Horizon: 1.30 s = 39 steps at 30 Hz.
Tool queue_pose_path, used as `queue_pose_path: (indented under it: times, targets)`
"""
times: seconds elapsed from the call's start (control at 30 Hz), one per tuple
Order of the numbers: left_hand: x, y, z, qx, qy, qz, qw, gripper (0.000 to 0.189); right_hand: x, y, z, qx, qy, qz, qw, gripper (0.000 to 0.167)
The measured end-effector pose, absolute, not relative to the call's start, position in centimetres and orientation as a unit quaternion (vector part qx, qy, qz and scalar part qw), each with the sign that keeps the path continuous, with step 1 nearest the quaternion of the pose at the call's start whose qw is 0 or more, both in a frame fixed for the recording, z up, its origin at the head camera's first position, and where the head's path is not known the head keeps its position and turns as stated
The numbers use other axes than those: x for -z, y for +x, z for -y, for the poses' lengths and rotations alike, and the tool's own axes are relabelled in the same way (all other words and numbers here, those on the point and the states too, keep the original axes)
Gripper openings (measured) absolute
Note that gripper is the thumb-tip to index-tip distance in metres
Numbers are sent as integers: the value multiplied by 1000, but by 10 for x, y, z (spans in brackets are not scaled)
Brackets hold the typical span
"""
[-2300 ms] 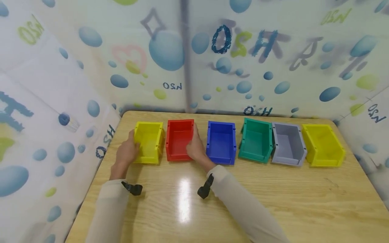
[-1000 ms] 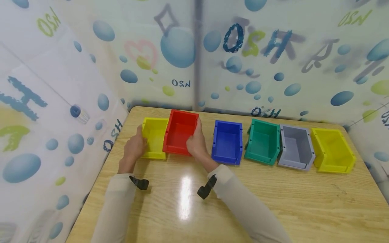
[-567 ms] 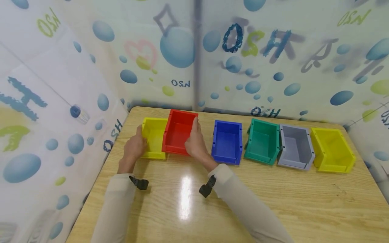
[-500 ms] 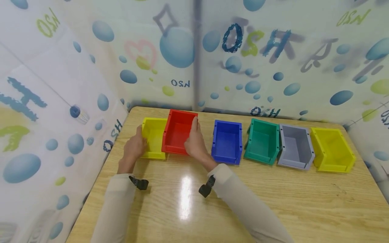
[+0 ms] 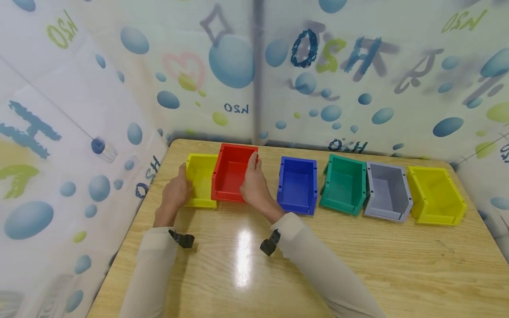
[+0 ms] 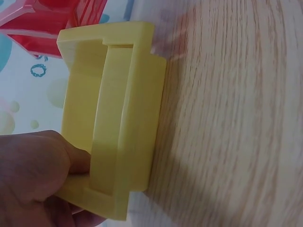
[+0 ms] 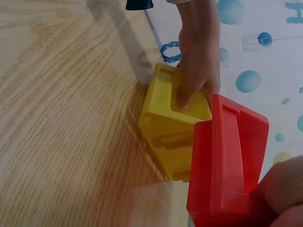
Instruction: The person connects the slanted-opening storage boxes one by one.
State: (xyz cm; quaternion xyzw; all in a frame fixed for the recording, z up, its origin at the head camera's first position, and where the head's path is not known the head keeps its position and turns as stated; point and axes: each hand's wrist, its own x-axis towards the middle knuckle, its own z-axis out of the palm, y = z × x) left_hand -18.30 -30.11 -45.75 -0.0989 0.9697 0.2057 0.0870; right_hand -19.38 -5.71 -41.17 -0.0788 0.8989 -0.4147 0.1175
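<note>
At the row's left end, my left hand [image 5: 176,192] grips the left wall of a yellow storage bin [image 5: 203,183]. In the left wrist view, the thumb lies inside that wall and fingers show outside it. The bin rests on the table. My right hand [image 5: 256,185] holds a red storage bin [image 5: 230,174] by its right wall, thumb inside. In the right wrist view, the red bin [image 7: 225,165] hangs above the tabletop beside the yellow bin [image 7: 168,125]. From the head view it covers the yellow bin's right edge. Whether the two bins touch, I cannot tell.
Right of the red bin stand a blue bin [image 5: 297,187], a green bin [image 5: 343,185], a grey bin [image 5: 386,192] and a second yellow bin [image 5: 437,196]. The wooden table [image 5: 318,260] ends at a patterned wall [image 5: 334,79] behind and another at left.
The red bin stood on the table apart from the yellow one; my right hand has raised it and brought it left, against or over the yellow bin's side. Recently it has hardly moved.
</note>
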Motion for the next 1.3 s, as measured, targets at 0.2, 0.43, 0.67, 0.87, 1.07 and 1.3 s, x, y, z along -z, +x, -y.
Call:
queue_pose_path:
  times: [0.2, 0.43, 0.67, 0.87, 1.07, 1.3]
  targets:
    - [456, -182, 301, -208, -96, -970, 84, 61, 414, -194, 55, 398, -100, -907, 98, 95]
    - [454, -181, 299, -208, -86, -971, 74, 61, 415, -197, 51, 428, -72, -893, 120, 88]
    - [453, -181, 298, -207, -99, -970, 81, 62, 411, -197, 57, 420, -78, -899, 98, 89]
    - [455, -182, 301, -203, -98, -971, 83, 61, 412, -194, 59, 384, -80, -915, 93, 92]
    - [457, -183, 302, -204, -95, -971, 77, 61, 412, -194, 57, 377, -96, -917, 87, 92]
    - [459, -183, 302, -200, -93, -973, 73, 61, 414, -194, 55, 365, -109, -921, 81, 90]
